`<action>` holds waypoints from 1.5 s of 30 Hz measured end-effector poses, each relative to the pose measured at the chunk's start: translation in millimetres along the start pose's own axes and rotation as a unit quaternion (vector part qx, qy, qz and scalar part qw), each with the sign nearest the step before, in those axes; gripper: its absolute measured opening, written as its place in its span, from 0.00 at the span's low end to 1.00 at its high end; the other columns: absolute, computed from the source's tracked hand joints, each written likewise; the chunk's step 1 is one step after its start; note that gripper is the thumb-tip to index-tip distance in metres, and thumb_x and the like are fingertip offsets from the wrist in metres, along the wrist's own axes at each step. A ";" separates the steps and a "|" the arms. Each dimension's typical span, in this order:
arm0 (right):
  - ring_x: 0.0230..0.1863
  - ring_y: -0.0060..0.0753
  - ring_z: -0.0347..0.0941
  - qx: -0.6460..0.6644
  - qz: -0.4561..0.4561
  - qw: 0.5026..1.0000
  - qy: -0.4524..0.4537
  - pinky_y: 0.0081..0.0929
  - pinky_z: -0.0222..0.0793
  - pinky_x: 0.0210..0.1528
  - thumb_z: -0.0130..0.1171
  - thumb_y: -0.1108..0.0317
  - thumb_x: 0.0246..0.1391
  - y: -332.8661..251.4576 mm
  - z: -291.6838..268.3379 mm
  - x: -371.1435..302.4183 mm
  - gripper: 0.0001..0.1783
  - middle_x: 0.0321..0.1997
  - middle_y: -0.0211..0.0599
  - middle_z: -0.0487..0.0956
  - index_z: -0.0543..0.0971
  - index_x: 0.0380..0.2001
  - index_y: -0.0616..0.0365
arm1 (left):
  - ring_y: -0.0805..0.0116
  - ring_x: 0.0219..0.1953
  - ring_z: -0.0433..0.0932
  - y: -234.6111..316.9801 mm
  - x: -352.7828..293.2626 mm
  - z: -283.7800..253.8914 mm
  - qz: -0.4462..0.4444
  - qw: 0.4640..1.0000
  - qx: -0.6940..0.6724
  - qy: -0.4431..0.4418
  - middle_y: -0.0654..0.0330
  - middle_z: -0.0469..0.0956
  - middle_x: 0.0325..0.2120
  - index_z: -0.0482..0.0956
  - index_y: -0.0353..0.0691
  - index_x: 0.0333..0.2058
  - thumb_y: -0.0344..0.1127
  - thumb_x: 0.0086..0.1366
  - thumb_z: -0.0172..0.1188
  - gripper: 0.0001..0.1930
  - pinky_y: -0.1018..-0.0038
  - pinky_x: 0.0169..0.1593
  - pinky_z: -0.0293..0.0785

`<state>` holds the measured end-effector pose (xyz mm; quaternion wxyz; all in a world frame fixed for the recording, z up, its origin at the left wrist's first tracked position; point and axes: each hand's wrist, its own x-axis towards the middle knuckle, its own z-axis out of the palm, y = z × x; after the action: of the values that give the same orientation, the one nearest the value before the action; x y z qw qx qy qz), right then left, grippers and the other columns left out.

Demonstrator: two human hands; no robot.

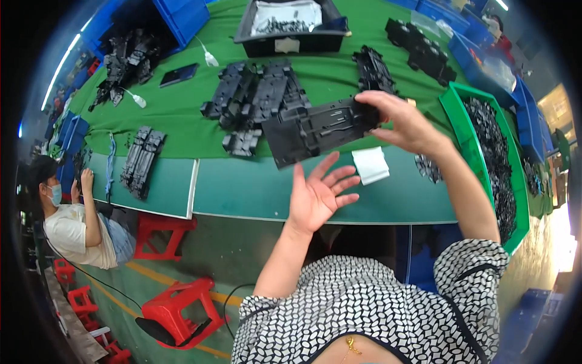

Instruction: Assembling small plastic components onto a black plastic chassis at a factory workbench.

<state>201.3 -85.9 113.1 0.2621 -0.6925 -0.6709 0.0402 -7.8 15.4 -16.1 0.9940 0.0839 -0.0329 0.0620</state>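
Right hand (403, 124) is gripping one end of a long, flat, black molded-plastic part (327, 124), up over the green bench (254, 194) near its front edge. Left hand (318, 197)'s empty, palm up, fingers spread wide, just below it. Green plastic bin (463, 130) sits along the right edge.

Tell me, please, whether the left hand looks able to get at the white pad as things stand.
Probably yes: the left hand is open and seems to hold nothing. The white pad lies just to its right, uncovered, and the black part in the right hand seems clear of it.
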 end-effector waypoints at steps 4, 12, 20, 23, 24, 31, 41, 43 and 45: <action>0.56 0.38 0.66 -0.119 -0.051 0.987 -0.100 0.34 0.66 0.54 0.59 0.79 0.37 -6.0 -27.2 -10.7 0.34 0.56 0.32 0.70 0.68 0.53 0.52 | 0.37 0.55 0.64 6.2 6.6 3.7 -0.080 0.995 -0.019 -0.057 0.37 0.61 0.56 0.51 0.33 0.62 0.72 0.60 0.29 0.47 0.44 0.49 0.69; 0.47 0.37 0.69 -0.178 -0.147 0.961 -0.153 0.32 0.68 0.49 0.58 0.79 0.40 -21.0 -19.1 0.5 0.24 0.50 0.30 0.73 0.71 0.45 0.54 | 0.37 0.55 0.65 -6.0 0.2 19.0 -0.127 0.983 0.115 -0.062 0.35 0.57 0.57 0.50 0.29 0.61 0.69 0.60 0.39 0.47 0.45 0.50 0.69; 0.47 0.31 0.70 -0.264 -0.242 0.931 -0.073 0.29 0.70 0.39 0.56 0.68 0.46 -40.7 11.6 10.6 0.17 0.53 0.24 0.70 0.72 0.43 0.47 | 0.51 0.45 0.74 -18.4 -13.0 17.3 -0.058 0.994 0.087 -0.030 0.39 0.65 0.50 0.50 0.34 0.61 0.63 0.61 0.45 0.42 0.49 0.48 0.72; 0.46 0.35 0.70 -0.162 -0.167 0.971 0.050 0.33 0.67 0.43 0.53 0.70 0.48 -42.2 24.4 -25.7 0.25 0.54 0.36 0.70 0.68 0.53 0.48 | 0.55 0.43 0.75 -17.5 -13.5 12.2 0.014 0.995 0.103 -0.011 0.44 0.68 0.47 0.54 0.39 0.59 0.69 0.58 0.45 0.43 0.51 0.46 0.74; 0.44 0.37 0.70 -0.095 -0.134 0.982 0.094 0.33 0.66 0.43 0.55 0.72 0.45 -42.7 23.8 -46.7 0.25 0.49 0.36 0.73 0.69 0.51 0.49 | 0.56 0.42 0.75 -17.1 -12.1 13.9 0.029 0.994 0.099 -0.017 0.46 0.69 0.47 0.56 0.40 0.58 0.71 0.56 0.44 0.43 0.51 0.46 0.74; 0.35 0.40 0.73 -0.089 0.266 0.934 0.222 0.28 0.69 0.38 0.58 0.78 0.47 4.5 12.7 -192.1 0.07 0.32 0.40 0.75 0.77 0.33 0.63 | 0.55 0.40 0.76 -15.2 -1.1 24.0 0.072 0.988 0.128 0.058 0.49 0.72 0.44 0.62 0.42 0.54 0.71 0.59 0.35 0.39 0.48 0.43 0.74; 0.41 0.42 0.70 -0.158 0.302 0.916 0.213 0.35 0.63 0.45 0.61 0.71 0.46 24.6 22.6 -211.5 0.12 0.34 0.37 0.75 0.77 0.37 0.57 | 0.56 0.40 0.76 -19.8 0.8 19.6 0.075 0.984 0.140 0.079 0.48 0.72 0.46 0.62 0.41 0.55 0.72 0.58 0.37 0.41 0.51 0.44 0.75; 0.41 0.43 0.70 -0.163 0.287 0.919 0.215 0.36 0.63 0.46 0.61 0.72 0.45 31.3 27.7 -214.6 0.12 0.34 0.39 0.75 0.77 0.36 0.57 | 0.55 0.42 0.76 -18.0 1.0 14.0 0.062 0.988 0.120 0.077 0.48 0.72 0.46 0.60 0.42 0.56 0.71 0.59 0.38 0.40 0.49 0.45 0.73; 0.40 0.44 0.71 -0.156 0.259 0.922 0.243 0.35 0.66 0.44 0.60 0.73 0.45 38.6 34.3 -210.5 0.09 0.33 0.41 0.76 0.78 0.34 0.59 | 0.55 0.41 0.75 -15.2 -2.5 18.9 0.073 0.986 0.126 0.085 0.49 0.71 0.47 0.61 0.42 0.56 0.70 0.60 0.37 0.39 0.49 0.44 0.72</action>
<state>202.0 -273.8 5.2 0.2860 -0.8628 -0.3817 -0.1675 -9.4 -3.0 -0.1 0.9673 0.2006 0.0536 0.1455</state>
